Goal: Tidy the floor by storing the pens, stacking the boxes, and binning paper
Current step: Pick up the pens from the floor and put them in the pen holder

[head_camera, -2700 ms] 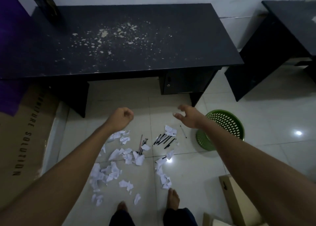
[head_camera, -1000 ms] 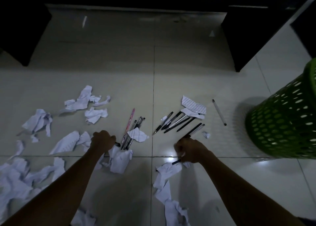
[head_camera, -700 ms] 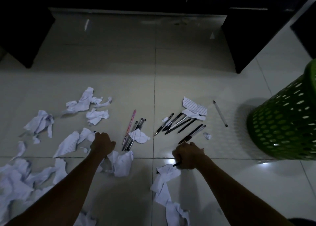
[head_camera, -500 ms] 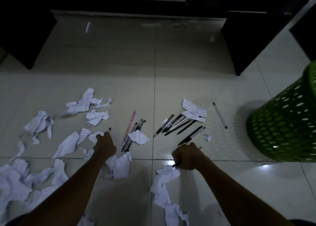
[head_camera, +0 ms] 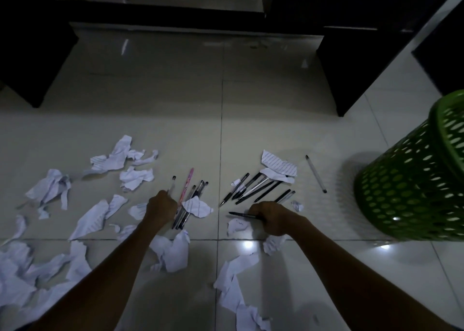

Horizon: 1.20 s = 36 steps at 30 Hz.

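Operator: Since the earlier frame, head view: left hand [head_camera: 162,207] has raised a clear pen [head_camera: 171,185]; right hand [head_camera: 270,217] has swung its black pen [head_camera: 242,214] level, tip pointing left.
Checker: Grip state?
Operator: Each grip is closed round one pen. Remaining pens [head_camera: 252,187] lie on the floor [head_camera: 221,117] among paper scraps [head_camera: 195,206].
Checker: Hazard?
Operator: Probable fault: gathering more with full fists drops pens, or scoops up paper too.

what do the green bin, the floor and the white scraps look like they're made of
The green bin looks like moulded plastic, slightly glossy: even colour, regular holes through its wall. The floor seems to be glazed tile, ceramic or similar: grout lines, mirror-like light spots. The white scraps look like thin matte paper: crumpled, torn edges, ruled lines on some.
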Motion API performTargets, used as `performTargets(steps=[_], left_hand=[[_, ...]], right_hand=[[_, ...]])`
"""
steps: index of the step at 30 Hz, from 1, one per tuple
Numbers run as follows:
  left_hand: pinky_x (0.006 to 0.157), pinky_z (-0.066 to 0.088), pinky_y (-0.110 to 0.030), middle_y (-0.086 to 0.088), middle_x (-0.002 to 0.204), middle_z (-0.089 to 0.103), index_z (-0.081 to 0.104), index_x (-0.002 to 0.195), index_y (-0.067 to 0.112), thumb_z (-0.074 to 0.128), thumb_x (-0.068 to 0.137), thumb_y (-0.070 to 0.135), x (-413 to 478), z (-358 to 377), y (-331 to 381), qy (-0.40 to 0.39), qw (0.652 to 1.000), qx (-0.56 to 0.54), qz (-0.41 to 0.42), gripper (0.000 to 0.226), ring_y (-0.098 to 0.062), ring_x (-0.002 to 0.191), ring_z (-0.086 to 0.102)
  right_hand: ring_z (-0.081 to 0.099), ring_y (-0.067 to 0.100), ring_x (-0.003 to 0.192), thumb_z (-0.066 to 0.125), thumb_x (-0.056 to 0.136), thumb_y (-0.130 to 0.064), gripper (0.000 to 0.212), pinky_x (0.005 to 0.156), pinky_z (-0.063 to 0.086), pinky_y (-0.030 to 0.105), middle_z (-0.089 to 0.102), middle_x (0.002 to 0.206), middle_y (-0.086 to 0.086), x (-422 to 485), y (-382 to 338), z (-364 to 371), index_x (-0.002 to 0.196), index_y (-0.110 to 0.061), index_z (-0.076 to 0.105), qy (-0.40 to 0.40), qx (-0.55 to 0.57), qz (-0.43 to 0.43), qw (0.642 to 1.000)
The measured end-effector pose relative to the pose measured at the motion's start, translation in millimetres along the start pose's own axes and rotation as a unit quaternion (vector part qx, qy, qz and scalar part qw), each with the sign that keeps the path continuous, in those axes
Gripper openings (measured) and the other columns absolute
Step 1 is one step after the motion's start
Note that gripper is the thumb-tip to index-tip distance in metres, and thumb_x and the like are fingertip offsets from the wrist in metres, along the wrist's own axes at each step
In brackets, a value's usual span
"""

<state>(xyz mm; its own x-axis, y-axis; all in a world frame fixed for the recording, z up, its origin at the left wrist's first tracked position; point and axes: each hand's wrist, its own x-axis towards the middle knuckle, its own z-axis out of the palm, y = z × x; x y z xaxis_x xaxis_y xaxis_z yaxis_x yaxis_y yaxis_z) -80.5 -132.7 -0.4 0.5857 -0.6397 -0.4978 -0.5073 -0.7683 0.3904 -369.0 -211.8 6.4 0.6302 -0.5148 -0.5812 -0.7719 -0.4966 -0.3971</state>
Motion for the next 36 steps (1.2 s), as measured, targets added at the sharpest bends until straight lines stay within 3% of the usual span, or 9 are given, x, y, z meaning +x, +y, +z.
performTargets(steps=[5, 8, 10, 14, 18, 20, 27, 31, 36], left_hand=[[0.094, 0.038, -0.043, -0.033, 0.123, 0.052, 0.047, 0.117, -0.011, 0.037, 0.095, 0.006, 6, 10, 11, 0.004, 0.999, -0.042, -0.003, 0.030, -0.045, 0.115, 0.050], [0.092, 0.041, -0.040, -0.031, 0.113, 0.059, 0.052, 0.108, -0.010, 0.046, 0.091, 0.009, 12, 18, 7, -0.010, 0.999, -0.044, 0.013, 0.026, -0.043, 0.107, 0.055], [0.091, 0.043, -0.040, -0.030, 0.109, 0.061, 0.055, 0.102, -0.008, 0.050, 0.088, 0.010, 16, 22, 4, -0.013, 0.999, -0.038, 0.021, 0.023, -0.043, 0.103, 0.057], [0.091, 0.046, -0.043, -0.030, 0.109, 0.059, 0.052, 0.106, -0.007, 0.056, 0.087, 0.013, 20, 26, 2, -0.026, 0.999, -0.028, 0.021, 0.028, -0.044, 0.102, 0.057], [0.092, 0.047, -0.042, -0.026, 0.112, 0.058, 0.050, 0.111, -0.004, 0.070, 0.078, 0.023, 16, 30, 9, -0.043, 0.998, -0.020, 0.036, 0.047, -0.040, 0.104, 0.056], [0.091, 0.047, -0.039, -0.024, 0.113, 0.056, 0.049, 0.112, -0.003, 0.072, 0.076, 0.024, 13, 31, 13, -0.043, 0.998, -0.021, 0.039, 0.051, -0.038, 0.105, 0.055], [0.088, 0.047, -0.042, -0.020, 0.115, 0.048, 0.046, 0.118, 0.002, 0.076, 0.071, 0.036, 0, 36, 6, -0.041, 0.996, -0.015, 0.077, 0.065, -0.037, 0.107, 0.051], [0.085, 0.051, -0.045, -0.020, 0.109, 0.053, 0.047, 0.110, 0.001, 0.076, 0.070, 0.027, 5, 36, 4, -0.047, 0.994, -0.034, 0.093, 0.056, -0.036, 0.100, 0.056], [0.085, 0.049, -0.041, -0.022, 0.110, 0.054, 0.047, 0.110, -0.002, 0.070, 0.075, 0.015, 9, 40, 0, -0.047, 0.992, 0.003, 0.113, 0.045, -0.036, 0.101, 0.055]], right_hand=[[0.049, 0.028, 0.107, 0.059, 0.084, -0.005, 0.074, 0.088, 0.041, 0.034, 0.050, 0.120, 0.012, 2, -3, 8, 0.147, -0.032, 0.030, -0.064, 0.006, -0.025, 0.998], [0.053, 0.030, 0.110, 0.056, 0.086, -0.003, 0.055, 0.093, 0.043, 0.036, 0.055, 0.122, 0.014, 3, -1, 11, 0.137, -0.018, 0.045, -0.049, 0.069, 0.000, 0.996], [0.057, 0.032, 0.108, 0.050, 0.089, -0.007, 0.032, 0.091, 0.046, 0.035, 0.060, 0.115, 0.017, 2, 0, 5, 0.121, -0.008, 0.056, 0.033, 0.152, 0.078, 0.985], [0.060, 0.035, 0.103, 0.050, 0.088, -0.021, 0.032, 0.075, 0.042, 0.029, 0.064, 0.108, 0.022, 0, 11, -4, 0.109, 0.003, 0.053, 0.221, 0.255, 0.247, 0.908], [0.054, 0.041, 0.114, 0.058, 0.089, -0.019, 0.042, 0.090, 0.045, 0.038, 0.055, 0.124, 0.028, 2, 23, -10, 0.119, 0.007, 0.043, 0.307, 0.352, 0.369, 0.804], [0.052, 0.041, 0.118, 0.062, 0.089, -0.030, 0.057, 0.094, 0.044, 0.040, 0.050, 0.129, 0.029, 2, 23, -12, 0.124, 0.007, 0.036, 0.320, 0.361, 0.398, 0.780], [0.050, 0.038, 0.122, 0.071, 0.079, -0.047, 0.085, 0.094, 0.044, 0.040, 0.051, 0.130, 0.024, 6, 14, -1, 0.131, 0.003, 0.025, 0.275, 0.294, 0.399, 0.824], [0.054, 0.037, 0.118, 0.071, 0.081, -0.040, 0.077, 0.091, 0.046, 0.040, 0.054, 0.127, 0.021, 13, 9, -6, 0.129, 0.001, 0.027, 0.262, 0.280, 0.402, 0.832], [0.053, 0.033, 0.118, 0.073, 0.076, -0.021, 0.071, 0.091, 0.046, 0.038, 0.051, 0.128, 0.018, 18, 7, -16, 0.128, 0.002, 0.031, 0.253, 0.329, 0.415, 0.809]])
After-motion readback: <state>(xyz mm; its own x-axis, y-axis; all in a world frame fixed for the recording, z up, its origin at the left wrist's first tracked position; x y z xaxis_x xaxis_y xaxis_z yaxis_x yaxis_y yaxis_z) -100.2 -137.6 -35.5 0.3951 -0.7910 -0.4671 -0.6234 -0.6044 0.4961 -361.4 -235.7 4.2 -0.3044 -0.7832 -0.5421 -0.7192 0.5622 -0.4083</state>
